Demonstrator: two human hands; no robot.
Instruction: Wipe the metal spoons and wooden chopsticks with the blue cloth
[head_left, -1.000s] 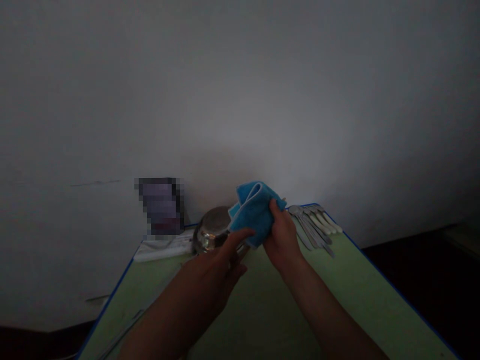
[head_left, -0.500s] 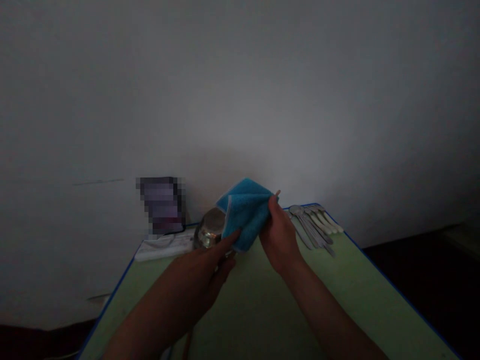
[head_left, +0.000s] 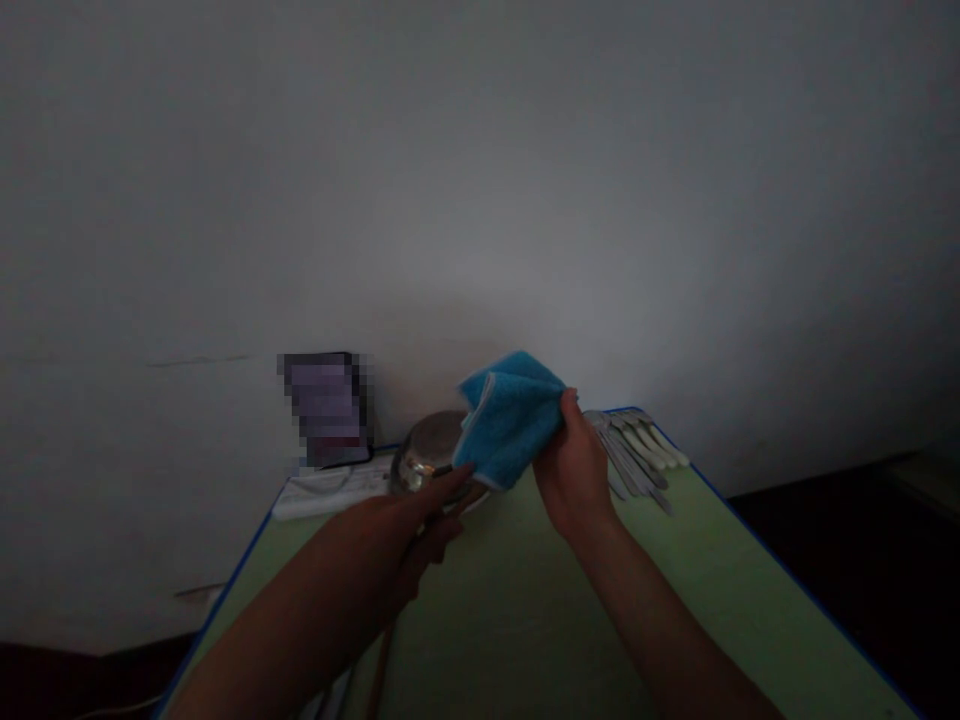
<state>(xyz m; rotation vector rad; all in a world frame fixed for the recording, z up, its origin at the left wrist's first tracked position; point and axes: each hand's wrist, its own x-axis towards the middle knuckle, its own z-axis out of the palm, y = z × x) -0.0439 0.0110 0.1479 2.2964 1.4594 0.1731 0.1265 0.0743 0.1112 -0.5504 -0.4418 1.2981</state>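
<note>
A blue cloth (head_left: 514, 430) with a pale edge is gripped in my right hand (head_left: 574, 465), the thumb pressing on its right corner. The folded cloth hangs above the table between my two hands. To the lower left, my left hand (head_left: 416, 520) is closed around a thin dark stick, perhaps a chopstick (head_left: 466, 497), that runs toward the cloth. The cloth covers its far end. Behind my left fingers stands an upturned shiny metal bowl (head_left: 427, 445), partly hidden by the cloth and the hand.
Several spoons and forks (head_left: 634, 455) lie at the green table's (head_left: 525, 620) back right. A blurred-out tablet-like device (head_left: 330, 410) leans on the wall, behind a white cloth-like item (head_left: 322, 500). Brown sticks (head_left: 381, 670) lie near the front left. A wall (head_left: 480, 200) rises behind.
The blue cloth and my right hand have shifted slightly right. My left hand has drawn a little left and down, away from the cloth, and more of the bowl shows.
</note>
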